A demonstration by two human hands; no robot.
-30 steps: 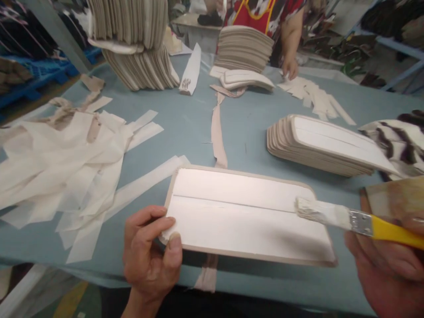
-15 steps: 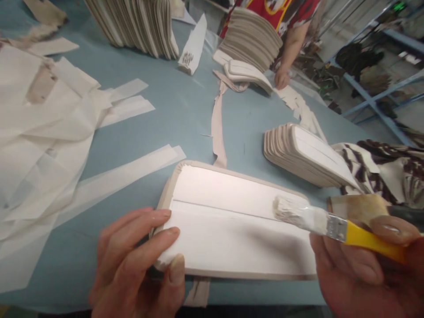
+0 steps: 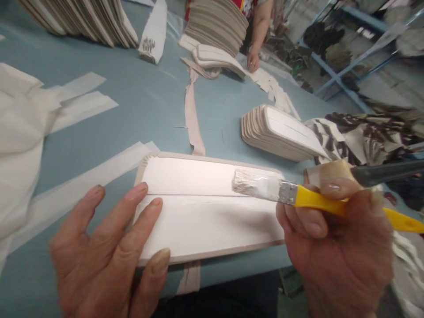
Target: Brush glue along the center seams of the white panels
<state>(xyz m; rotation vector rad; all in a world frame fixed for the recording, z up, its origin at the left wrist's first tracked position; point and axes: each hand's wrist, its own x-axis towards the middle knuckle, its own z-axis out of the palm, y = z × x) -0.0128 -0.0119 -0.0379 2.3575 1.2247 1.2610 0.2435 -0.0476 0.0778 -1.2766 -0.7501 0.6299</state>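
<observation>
A flat white panel (image 3: 205, 207) with a beige edge and a lengthwise seam lies near the table's front edge. My left hand (image 3: 106, 260) rests on its left end, fingers stretched flat on top and the thumb at the near edge. My right hand (image 3: 334, 243) grips a yellow-handled brush (image 3: 281, 192); its pale bristles touch the panel's right part by the seam. A second brush-like tool with a tan head and dark handle (image 3: 364, 174) shows just behind my right hand.
The blue-grey table (image 3: 149, 110) holds loose white strips (image 3: 66, 110) at left, a stack of similar panels (image 3: 281, 132) at right, taller stacks (image 3: 215, 22) at the back. A beige strip (image 3: 192, 119) runs up the middle. Another person's hand (image 3: 253, 62) rests at the far side. Patterned fabric (image 3: 357, 132) lies right.
The brush has moved left along the panel. My left hand has flattened further onto the panel's left end. The view has tilted and shifted right.
</observation>
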